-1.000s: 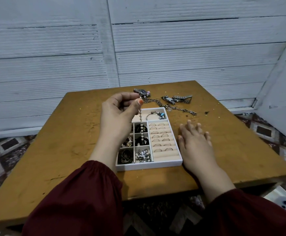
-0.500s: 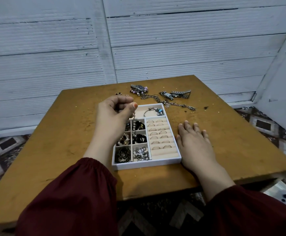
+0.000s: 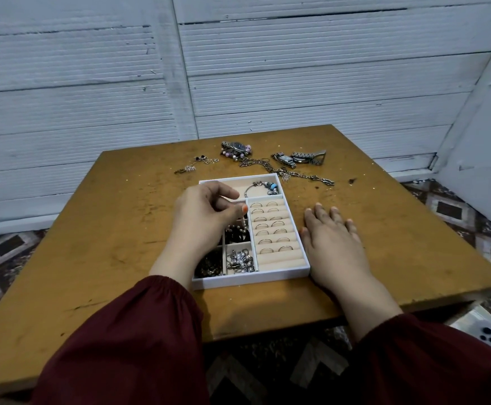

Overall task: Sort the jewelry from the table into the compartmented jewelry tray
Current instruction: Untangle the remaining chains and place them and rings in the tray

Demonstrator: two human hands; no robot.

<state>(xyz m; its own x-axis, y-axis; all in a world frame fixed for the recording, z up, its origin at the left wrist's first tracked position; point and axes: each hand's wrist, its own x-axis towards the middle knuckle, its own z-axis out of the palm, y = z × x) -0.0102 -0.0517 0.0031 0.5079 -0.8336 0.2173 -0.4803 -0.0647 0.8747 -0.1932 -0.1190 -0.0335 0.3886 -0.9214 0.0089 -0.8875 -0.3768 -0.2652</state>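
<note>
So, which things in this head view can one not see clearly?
Head view: left compartments of the tray, mostly covered by the left hand.
Head view: top of the bead strand, inside that hand's grip.
Head view: small pieces beyond the tray, far left, too small to name.
Head view: white object, cut off by the right edge.

My left hand (image 3: 206, 217) is raised with its fingers curled in. The thumb tip presses toward them, pinching a pearl strand (image 3: 242, 226) that hangs just below my thumb. My right hand (image 3: 331, 244) lies flat, palm down, fingers straight and slightly spread. Dark red sleeves (image 3: 127, 340) cover both forearms.
</note>
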